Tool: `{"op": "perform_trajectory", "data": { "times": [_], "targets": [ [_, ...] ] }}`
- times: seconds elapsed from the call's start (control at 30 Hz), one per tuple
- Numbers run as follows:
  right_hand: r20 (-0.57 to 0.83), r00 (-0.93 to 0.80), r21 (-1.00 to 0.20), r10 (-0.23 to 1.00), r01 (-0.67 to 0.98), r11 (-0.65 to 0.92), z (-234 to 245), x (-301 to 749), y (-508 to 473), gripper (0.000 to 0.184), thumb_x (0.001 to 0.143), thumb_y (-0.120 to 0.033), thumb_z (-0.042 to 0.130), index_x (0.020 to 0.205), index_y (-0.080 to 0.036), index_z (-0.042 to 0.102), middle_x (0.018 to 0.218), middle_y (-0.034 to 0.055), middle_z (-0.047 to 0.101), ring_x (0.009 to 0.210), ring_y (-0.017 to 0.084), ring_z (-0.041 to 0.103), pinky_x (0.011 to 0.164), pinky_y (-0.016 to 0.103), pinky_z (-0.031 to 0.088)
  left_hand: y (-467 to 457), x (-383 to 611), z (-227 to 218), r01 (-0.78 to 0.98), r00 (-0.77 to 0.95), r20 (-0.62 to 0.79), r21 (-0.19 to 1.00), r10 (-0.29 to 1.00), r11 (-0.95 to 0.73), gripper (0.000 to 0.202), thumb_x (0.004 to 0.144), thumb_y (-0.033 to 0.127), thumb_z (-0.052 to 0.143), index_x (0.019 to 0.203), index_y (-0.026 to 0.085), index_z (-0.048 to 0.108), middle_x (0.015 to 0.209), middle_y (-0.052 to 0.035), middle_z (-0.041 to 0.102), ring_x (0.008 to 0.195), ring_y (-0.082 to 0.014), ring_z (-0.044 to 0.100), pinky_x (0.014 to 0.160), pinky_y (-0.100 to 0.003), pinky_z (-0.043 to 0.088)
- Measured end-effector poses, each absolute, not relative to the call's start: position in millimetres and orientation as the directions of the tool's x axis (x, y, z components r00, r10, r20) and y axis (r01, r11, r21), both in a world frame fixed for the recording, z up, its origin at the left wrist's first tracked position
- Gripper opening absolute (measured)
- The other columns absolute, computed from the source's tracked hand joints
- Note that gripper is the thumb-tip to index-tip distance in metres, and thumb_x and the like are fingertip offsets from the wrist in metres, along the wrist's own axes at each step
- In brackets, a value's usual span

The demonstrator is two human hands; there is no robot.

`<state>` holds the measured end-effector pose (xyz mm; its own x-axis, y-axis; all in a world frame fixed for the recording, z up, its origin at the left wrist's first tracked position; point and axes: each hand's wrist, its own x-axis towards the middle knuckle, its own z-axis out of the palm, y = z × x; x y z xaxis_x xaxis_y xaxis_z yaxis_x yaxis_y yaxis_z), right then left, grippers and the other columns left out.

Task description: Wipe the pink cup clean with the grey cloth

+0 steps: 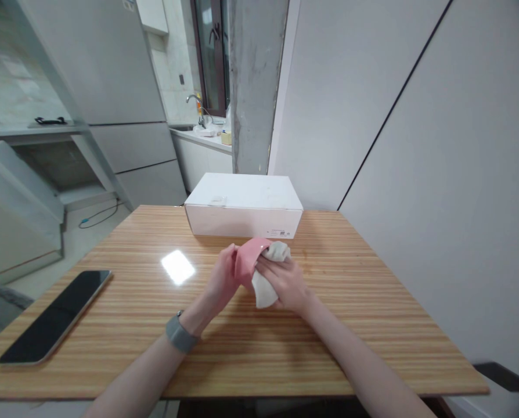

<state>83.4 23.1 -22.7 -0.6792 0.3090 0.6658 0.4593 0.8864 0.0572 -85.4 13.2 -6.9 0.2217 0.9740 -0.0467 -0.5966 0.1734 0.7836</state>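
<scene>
My left hand (223, 277) grips a smooth pink bowl (245, 264) by its outer side, above the middle of the table. The bowl is tipped on its side with its opening turned to the right. A white cloth (265, 291) is bunched in my right hand (288, 283), whose fingers press it into the bowl's mouth. One end of the cloth hangs below the fingers and another part puffs up over the rim. The bowl's inside is mostly hidden by the cloth and fingers. A grey band (181, 334) circles my left wrist.
Just behind my hands, a closed white box (244, 219) lies on the wood-grain table (372, 325). A dark-screened tablet or phone (57, 316) rests at the table's left edge. A white wall (438, 191) borders the right side. Farther back are a sink tap (202, 109) and cabinets.
</scene>
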Motion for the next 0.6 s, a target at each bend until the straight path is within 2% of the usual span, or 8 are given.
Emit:
{"op": "perform_trajectory", "data": {
  "times": [0.07,0.17,0.27,0.43,0.6],
  "targets": [
    [0.632,-0.748,0.181,0.205,0.399,0.899,-25.7,78.5,20.2,0.045,0.08,-0.029,0.047,0.12,-0.008,0.054,0.111,0.0169,0.066,0.109,0.027,0.058,0.092,0.041,0.045,16.3,-93.1,-3.4,-0.513,0.235,-0.067,0.839,0.97,0.183,0.037,0.081,0.05,0.052,0.078,0.015,0.062,0.078,-0.0047,0.067,0.075,-0.0171,0.061,0.078,-0.03,0.047],
    [0.609,-0.78,0.246,0.146,0.36,0.9,-30.1,71.1,16.2,0.039,0.082,-0.029,0.048,0.116,-0.012,0.056,0.108,0.0132,0.068,0.102,0.024,0.061,0.089,0.038,0.046,19.7,-101.4,-3.5,-0.278,0.248,-0.087,0.948,0.965,0.157,0.042,0.08,0.052,0.053,0.079,0.012,0.067,0.074,-0.006,0.069,0.077,-0.0205,0.063,0.08,-0.032,0.046],
    [0.602,-0.778,0.207,0.179,0.369,0.906,-32.0,70.5,15.7,0.043,0.08,-0.032,0.051,0.117,-0.01,0.055,0.108,0.0132,0.067,0.102,0.025,0.061,0.09,0.038,0.045,22.1,-105.5,-4.1,-0.164,0.255,-0.054,0.982,0.965,0.098,0.037,0.079,0.048,0.057,0.078,0.013,0.07,0.078,-0.006,0.071,0.084,-0.0231,0.062,0.086,-0.033,0.044],
    [0.625,-0.737,0.128,0.257,0.421,0.898,-27.3,77.1,17.4,0.049,0.074,-0.031,0.055,0.118,-0.01,0.054,0.103,0.013,0.068,0.098,0.028,0.061,0.086,0.04,0.045,19.7,-105.5,-1.9,-0.026,0.243,0.139,0.99,0.96,-0.137,0.038,0.083,0.047,0.052,0.093,0.015,0.07,0.099,-0.0061,0.071,0.099,-0.0259,0.06,0.095,-0.035,0.04],
    [0.699,-0.624,0.001,0.349,0.489,0.872,-22.3,82.6,18.3,0.05,0.077,-0.036,0.05,0.12,-0.009,0.052,0.11,0.016,0.066,0.103,0.029,0.06,0.088,0.041,0.044,14.6,-97.5,-12.7,-0.118,0.248,0.183,0.98,0.951,-0.158,0.044,0.088,0.046,0.047,0.119,0.017,0.058,0.124,-0.0067,0.061,0.119,-0.0242,0.049,0.104,-0.035,0.032]
  ]
}}
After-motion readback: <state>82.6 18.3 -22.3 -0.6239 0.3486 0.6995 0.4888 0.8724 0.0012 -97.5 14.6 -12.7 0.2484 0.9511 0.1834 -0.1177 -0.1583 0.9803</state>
